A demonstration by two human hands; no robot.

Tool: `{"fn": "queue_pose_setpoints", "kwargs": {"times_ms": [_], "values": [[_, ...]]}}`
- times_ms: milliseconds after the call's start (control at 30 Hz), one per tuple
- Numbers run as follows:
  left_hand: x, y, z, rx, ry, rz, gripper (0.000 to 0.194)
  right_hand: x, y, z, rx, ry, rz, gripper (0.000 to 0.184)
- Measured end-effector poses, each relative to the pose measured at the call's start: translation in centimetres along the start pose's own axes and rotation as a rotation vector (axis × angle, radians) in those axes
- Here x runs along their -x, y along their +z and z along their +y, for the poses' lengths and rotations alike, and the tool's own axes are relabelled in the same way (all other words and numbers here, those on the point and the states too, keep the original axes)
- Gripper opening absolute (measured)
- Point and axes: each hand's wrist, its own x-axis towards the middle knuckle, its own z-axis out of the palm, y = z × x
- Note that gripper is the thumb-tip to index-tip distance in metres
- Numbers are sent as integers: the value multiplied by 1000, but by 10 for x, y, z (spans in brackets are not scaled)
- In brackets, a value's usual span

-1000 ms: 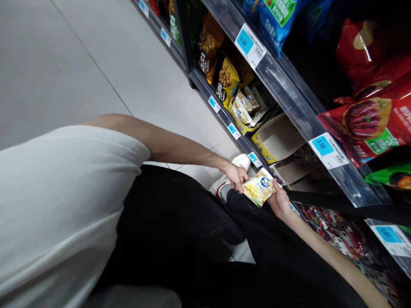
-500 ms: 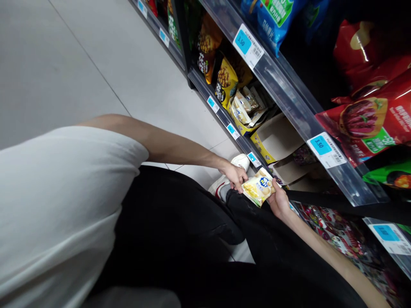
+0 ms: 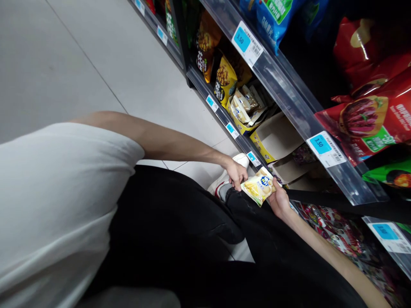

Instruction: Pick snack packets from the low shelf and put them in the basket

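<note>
A small cream-and-yellow snack packet (image 3: pixel 258 187) with a blue logo lies face up between my hands, low beside the bottom shelf. My right hand (image 3: pixel 279 199) holds its right end, the thumb on top and the other fingers underneath. At the packet's left edge, my left hand (image 3: pixel 236 173) is closed with curled fingers; its fingertips meet the edge, and their exact grip is partly hidden. Just past the packet stands an open yellow display box (image 3: pixel 263 147) on the bottom shelf. A neighbouring yellow box (image 3: pixel 239 122) contains several similar packets.
Shelf edges with price tags (image 3: pixel 247 42) run diagonally across the right side. Red snack bags (image 3: pixel 379 119) and a blue bag (image 3: pixel 272 25) sit on the upper shelf. My white shoe (image 3: pixel 240 160) is on the tiled floor (image 3: pixel 80 77), close to the lower shelf.
The packet has shifted very slightly to the left, along with a small camera movement. My right hand still holds it, and my left hand stays at its left edge.
</note>
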Motion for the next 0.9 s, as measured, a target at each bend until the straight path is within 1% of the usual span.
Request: {"fn": "queue_pose_setpoints", "kwargs": {"times_ms": [67,100,133,167,233,267,300,333,433,533,600,733,900], "values": [[-10,-13,7,-211,-3,-66,27,-2,-2,-1,-5,-4,6,20],[-14,-20,12,-382,36,-65,23,-3,-3,0,-10,-7,6,21],[-17,-27,18,-561,114,-15,21,-4,-3,0,-14,-9,1,21],[-20,-33,24,-730,211,67,25,-5,-4,0,-17,-9,-5,20],[-22,-41,34,-980,386,266,42,-7,-5,1,-24,-11,-6,20],[-23,-44,37,-1066,429,340,52,-7,-5,2,-28,-14,-5,21],[-24,-46,38,-1139,437,384,60,-8,-5,2,-30,-17,-5,21],[-24,-47,38,-1199,418,403,67,-8,-6,2,-31,-19,-7,21],[-25,-50,30,-1317,323,392,81,-10,-8,3,-23,-25,-32,19],[-25,-51,25,-1353,304,372,82,-12,-11,4,-11,-26,-51,19],[-24,-50,26,-1331,308,377,78,-13,-12,4,-6,-23,-56,19],[-20,-46,33,-1308,277,398,63,-13,-12,4,0,-26,-62,19],[-16,-43,36,-1331,297,414,50,-10,-8,2,-19,-7,-22,17]]}}
